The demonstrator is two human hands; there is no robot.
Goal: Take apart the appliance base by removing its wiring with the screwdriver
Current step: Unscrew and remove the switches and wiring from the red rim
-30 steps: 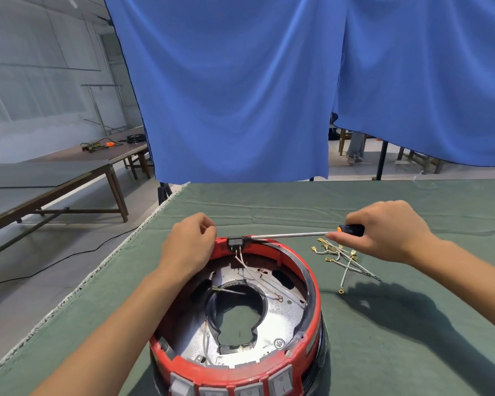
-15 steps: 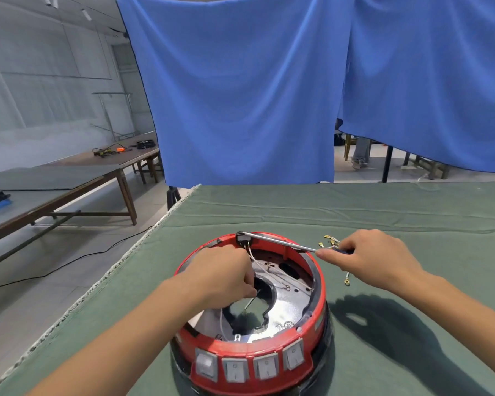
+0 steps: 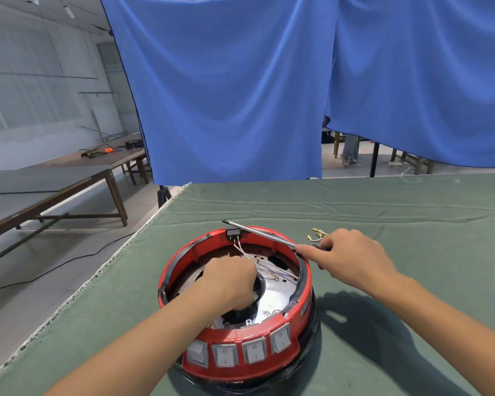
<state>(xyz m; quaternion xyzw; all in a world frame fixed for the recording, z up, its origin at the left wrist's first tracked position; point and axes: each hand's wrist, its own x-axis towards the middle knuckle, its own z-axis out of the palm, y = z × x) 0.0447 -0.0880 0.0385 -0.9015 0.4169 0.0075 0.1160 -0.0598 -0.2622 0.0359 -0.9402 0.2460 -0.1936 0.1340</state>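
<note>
The round red appliance base (image 3: 295,312) lies open side up on the green cloth, with several grey rocker switches along its near wall. My left hand (image 3: 226,281) is down inside it, fingers closed on thin white wires (image 3: 242,250) that run up to a small black connector (image 3: 232,233) on the far rim. My right hand (image 3: 346,255) grips the screwdriver (image 3: 257,232) by its handle. The metal shaft lies across the far right rim, and its tip pokes just past the connector.
A small pile of loose wires with brass terminals (image 3: 316,235) lies on the cloth behind my right hand. The table's left edge (image 3: 143,224) drops to the floor. Blue curtains (image 3: 240,95) hang behind the table. Wooden tables (image 3: 55,178) stand at the left.
My left hand left the far rim, went down inside the base and closed on the wires. My right hand drew nearer, and the screwdriver's tip now passes over the connector.
</note>
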